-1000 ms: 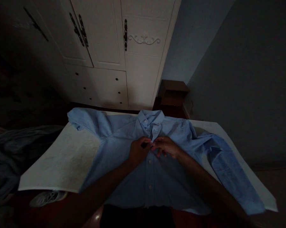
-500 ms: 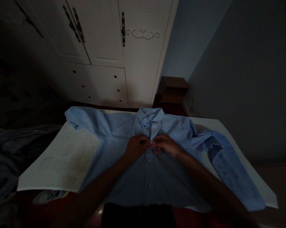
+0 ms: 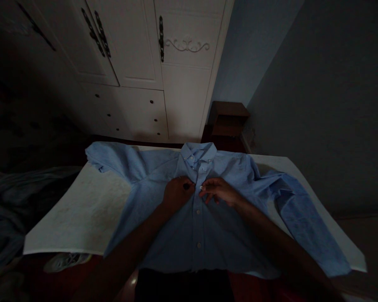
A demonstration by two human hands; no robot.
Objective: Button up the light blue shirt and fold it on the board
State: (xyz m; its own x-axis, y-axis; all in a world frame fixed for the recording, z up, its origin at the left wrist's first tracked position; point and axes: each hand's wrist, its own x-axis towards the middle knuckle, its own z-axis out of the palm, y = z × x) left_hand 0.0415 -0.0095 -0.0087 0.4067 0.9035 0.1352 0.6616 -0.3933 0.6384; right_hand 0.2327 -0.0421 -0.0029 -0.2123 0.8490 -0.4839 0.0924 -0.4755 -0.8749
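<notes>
A light blue button-down shirt lies face up on a white table, collar away from me and sleeves spread to both sides. My left hand is closed in a pinch on the left edge of the shirt's button placket, just below the collar. My right hand pinches the opposite edge of the placket at the same height, its fingers curled on the cloth. The two hands nearly touch over one button. Lower buttons on the placket look fastened.
A white wardrobe with dark handles and small drawers stands behind the table. A brown wooden nightstand sits in the corner by the grey-blue wall. Dark bedding lies to the left. A light shoe rests on the floor under the table's left edge.
Both hands stay pinched at the same spot on the placket with only small finger movements. The view has tilted slightly.
</notes>
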